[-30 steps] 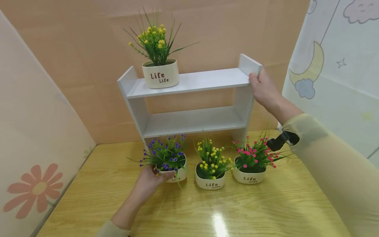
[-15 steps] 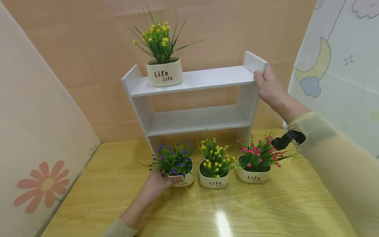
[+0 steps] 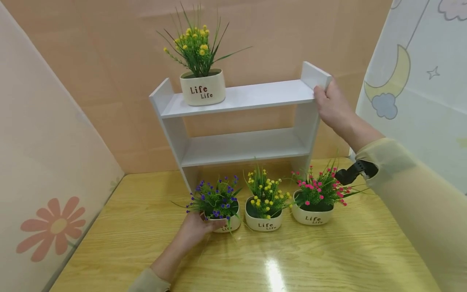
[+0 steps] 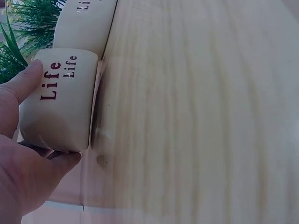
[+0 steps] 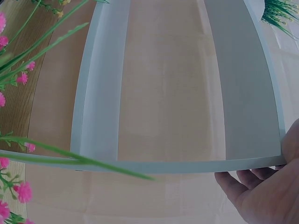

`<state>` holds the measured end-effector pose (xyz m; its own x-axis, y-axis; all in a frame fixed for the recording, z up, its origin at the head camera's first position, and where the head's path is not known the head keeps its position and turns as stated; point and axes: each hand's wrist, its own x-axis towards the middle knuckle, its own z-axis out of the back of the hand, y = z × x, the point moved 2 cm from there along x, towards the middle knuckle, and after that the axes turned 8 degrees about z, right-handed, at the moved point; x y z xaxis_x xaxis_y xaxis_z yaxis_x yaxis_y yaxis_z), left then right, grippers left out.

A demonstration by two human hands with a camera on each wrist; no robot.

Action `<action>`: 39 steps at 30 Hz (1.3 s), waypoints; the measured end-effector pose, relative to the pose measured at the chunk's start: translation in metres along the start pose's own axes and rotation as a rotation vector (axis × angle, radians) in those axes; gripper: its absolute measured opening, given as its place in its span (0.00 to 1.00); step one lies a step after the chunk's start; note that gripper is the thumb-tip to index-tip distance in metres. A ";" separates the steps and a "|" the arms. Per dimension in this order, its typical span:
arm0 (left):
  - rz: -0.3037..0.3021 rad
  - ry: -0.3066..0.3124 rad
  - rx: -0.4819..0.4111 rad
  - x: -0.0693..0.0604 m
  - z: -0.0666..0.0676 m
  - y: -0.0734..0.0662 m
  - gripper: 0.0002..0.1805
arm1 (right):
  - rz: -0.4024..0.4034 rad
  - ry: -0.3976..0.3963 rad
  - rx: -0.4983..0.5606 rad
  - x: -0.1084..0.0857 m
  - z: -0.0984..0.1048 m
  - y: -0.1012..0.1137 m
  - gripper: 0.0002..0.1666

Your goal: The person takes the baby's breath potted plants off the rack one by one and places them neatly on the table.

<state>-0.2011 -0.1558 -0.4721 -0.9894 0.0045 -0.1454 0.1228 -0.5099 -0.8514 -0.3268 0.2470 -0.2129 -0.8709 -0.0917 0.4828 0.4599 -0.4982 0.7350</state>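
Note:
My left hand [image 3: 195, 229] grips the left side of a cream pot [image 3: 233, 224] of purple flowers, its thumb across the front lettering. In the left wrist view this pot [image 4: 60, 107] stands on the table, the thumb at its upper edge and fingers at its side. Close to its right is a pot of yellow flowers [image 3: 264, 224]. Farther right stands a pot of pink flowers [image 3: 312, 217]. My right hand [image 3: 333, 105] holds the right side panel of a white two-tier shelf [image 3: 244, 146], thumb in front; fingertips curl behind the panel in the right wrist view.
A taller pot of yellow flowers [image 3: 203, 90] sits at the left of the top shelf board. Behind the shelf is an orange-beige backdrop [image 3: 262, 40]. The wooden table [image 3: 226, 263] extends in front of the pots. Printed panels flank both sides.
My left hand has slid the purple-flower pot right, narrowing its gap to the middle pot. The head view has shifted slightly. My right hand keeps its hold on the shelf.

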 end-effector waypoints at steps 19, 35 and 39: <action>-0.026 -0.026 0.104 -0.001 -0.003 -0.002 0.49 | -0.005 -0.021 -0.007 0.001 -0.001 0.000 0.38; -0.048 0.041 -0.036 -0.011 0.007 0.005 0.54 | 0.001 -0.033 -0.003 0.000 -0.001 -0.002 0.37; 0.004 0.066 -0.128 -0.017 0.020 0.009 0.63 | 0.007 -0.033 0.005 0.000 -0.001 -0.002 0.37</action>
<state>-0.1843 -0.1773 -0.4675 -0.9822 0.0613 -0.1775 0.1393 -0.3960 -0.9076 -0.3277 0.2468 -0.2145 -0.8618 -0.0668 0.5028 0.4665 -0.4938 0.7339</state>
